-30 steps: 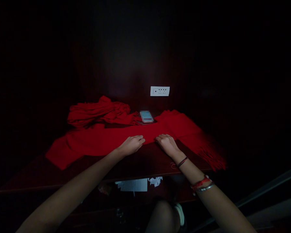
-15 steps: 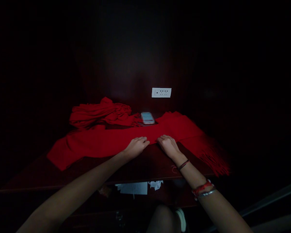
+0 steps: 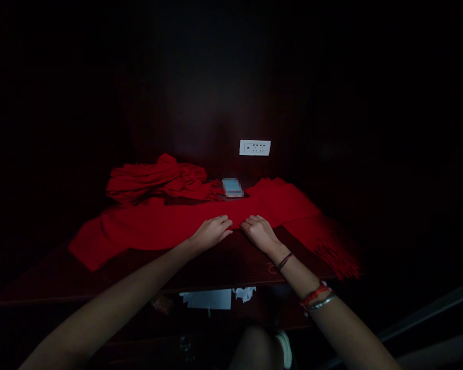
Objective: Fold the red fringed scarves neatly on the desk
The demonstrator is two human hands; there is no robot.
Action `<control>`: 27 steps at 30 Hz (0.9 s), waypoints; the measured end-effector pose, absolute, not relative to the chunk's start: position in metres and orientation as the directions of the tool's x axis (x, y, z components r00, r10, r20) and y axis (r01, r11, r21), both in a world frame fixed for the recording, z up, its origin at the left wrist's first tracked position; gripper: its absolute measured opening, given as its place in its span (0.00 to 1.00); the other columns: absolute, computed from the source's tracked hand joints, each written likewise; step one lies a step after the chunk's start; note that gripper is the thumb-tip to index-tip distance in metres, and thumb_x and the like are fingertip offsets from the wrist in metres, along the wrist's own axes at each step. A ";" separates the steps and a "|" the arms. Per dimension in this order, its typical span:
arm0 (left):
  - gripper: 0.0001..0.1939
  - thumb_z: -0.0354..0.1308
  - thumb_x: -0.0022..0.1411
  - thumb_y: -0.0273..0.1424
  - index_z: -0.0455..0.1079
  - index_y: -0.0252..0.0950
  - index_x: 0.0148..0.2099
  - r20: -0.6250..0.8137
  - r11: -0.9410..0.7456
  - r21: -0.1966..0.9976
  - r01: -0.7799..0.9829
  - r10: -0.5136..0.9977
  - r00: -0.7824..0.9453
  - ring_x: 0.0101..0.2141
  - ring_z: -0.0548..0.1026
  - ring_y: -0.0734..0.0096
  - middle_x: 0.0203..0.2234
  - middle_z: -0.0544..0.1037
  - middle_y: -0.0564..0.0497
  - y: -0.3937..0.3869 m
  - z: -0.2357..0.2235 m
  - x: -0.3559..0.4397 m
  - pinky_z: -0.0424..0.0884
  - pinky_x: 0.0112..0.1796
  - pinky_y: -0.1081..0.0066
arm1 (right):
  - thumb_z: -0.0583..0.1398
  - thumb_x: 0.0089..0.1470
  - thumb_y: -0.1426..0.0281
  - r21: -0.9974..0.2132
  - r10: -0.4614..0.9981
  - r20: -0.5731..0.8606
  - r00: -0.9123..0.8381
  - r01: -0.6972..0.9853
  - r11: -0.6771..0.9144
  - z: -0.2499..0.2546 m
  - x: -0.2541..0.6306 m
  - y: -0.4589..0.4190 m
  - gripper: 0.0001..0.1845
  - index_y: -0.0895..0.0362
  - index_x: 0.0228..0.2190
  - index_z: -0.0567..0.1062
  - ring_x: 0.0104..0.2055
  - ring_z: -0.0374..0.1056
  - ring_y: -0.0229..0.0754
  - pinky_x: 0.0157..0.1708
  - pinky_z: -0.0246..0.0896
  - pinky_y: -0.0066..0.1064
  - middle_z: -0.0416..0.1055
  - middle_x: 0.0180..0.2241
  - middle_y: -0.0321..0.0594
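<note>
A long red scarf [image 3: 150, 226] lies spread across the dark table, with a fringed end at the right. My left hand [image 3: 211, 232] is closed on the scarf's near edge around its middle, a ring on one finger. Close beside it, my right hand [image 3: 259, 232] has its fingers curled over the same edge. The fingertips of both hands are partly hidden by the hands themselves. Behind the scarf on the left rests a second red scarf [image 3: 154, 180], bunched up with its fringe pointing right.
A phone-like thing with a blurred screen [image 3: 232, 187] lies behind the scarf. The white wall socket [image 3: 255, 148] is above it. Under the dark tabletop [image 3: 239, 267], papers [image 3: 210, 299] and a crumpled white piece [image 3: 244, 294] lie on a shelf. My knee shows below.
The view has shifted slightly, so everything sits a little further left. Both hands remain at the scarf's near edge, a touch closer together; the left thumb now shows apart from the fingers.
</note>
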State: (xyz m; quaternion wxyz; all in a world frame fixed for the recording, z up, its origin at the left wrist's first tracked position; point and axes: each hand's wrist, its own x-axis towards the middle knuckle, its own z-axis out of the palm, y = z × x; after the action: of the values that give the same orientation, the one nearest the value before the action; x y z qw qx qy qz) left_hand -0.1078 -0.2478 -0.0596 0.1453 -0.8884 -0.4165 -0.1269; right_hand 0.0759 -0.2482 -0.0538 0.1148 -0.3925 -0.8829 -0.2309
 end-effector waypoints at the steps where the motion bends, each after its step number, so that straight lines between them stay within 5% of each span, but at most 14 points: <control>1: 0.10 0.43 0.60 0.34 0.62 0.35 0.37 0.336 -0.621 -0.168 0.766 0.694 0.637 0.34 0.67 0.69 0.33 0.67 0.48 -0.248 -0.059 -0.109 0.64 0.33 0.73 | 0.51 0.53 0.72 0.306 0.645 0.389 -0.658 0.753 0.583 -0.054 0.077 -0.248 0.08 0.57 0.29 0.70 0.34 0.60 0.39 0.35 0.48 0.29 0.68 0.29 0.38; 18: 0.11 0.42 0.60 0.33 0.65 0.37 0.35 0.207 -0.657 -0.206 0.725 0.695 0.689 0.32 0.68 0.70 0.31 0.69 0.50 -0.252 -0.042 -0.131 0.62 0.30 0.75 | 0.50 0.52 0.75 0.249 0.763 0.290 -0.578 0.815 0.523 -0.049 0.088 -0.247 0.11 0.58 0.33 0.71 0.37 0.62 0.41 0.35 0.50 0.29 0.69 0.32 0.42; 27: 0.06 0.47 0.56 0.31 0.64 0.37 0.31 0.117 -0.679 -0.124 0.723 0.714 0.690 0.29 0.67 0.71 0.27 0.69 0.51 -0.250 -0.029 -0.156 0.59 0.28 0.75 | 0.50 0.51 0.76 0.242 0.811 0.300 -0.503 0.862 0.445 -0.050 0.091 -0.247 0.11 0.59 0.34 0.72 0.37 0.62 0.42 0.35 0.52 0.29 0.69 0.33 0.45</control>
State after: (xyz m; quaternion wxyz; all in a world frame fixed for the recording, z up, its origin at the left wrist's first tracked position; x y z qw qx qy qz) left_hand -0.1558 -0.2502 -0.0293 0.0802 -0.9159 -0.3923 -0.0296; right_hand 0.0911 -0.2472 -0.0500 0.0700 -0.4937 -0.8472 -0.1834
